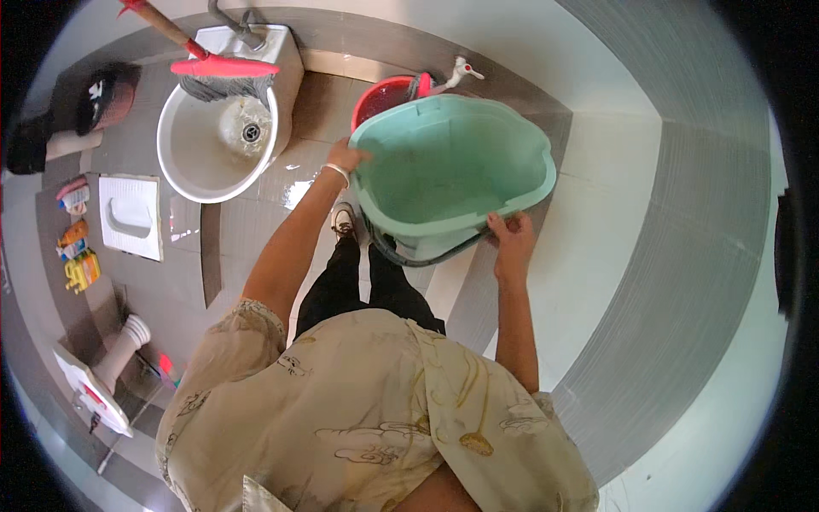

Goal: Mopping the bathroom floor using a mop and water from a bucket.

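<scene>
A large green plastic bucket (448, 160) is held up in front of me, its mouth facing my view. My left hand (349, 155) grips its rim on the left side, with a pale bangle at the wrist. Along the near rim, my right hand (512, 240) has its thumb over the edge and its fingers beneath. A dark carrying handle (422, 261) hangs down below the near rim. Partly hidden behind the bucket is a red basin (384, 99) holding dark liquid. A white wall tap (462, 72) juts out just beyond the bucket's far edge.
Left of me stands a white mop sink (169, 153) with a drain; a red-headed mop (224, 67) rests across its rim. Farther left are a squat toilet (131, 217), several cleaning bottles (82, 269) and a pedestal washbasin (96, 390). The tiled floor (249, 224) has wet patches.
</scene>
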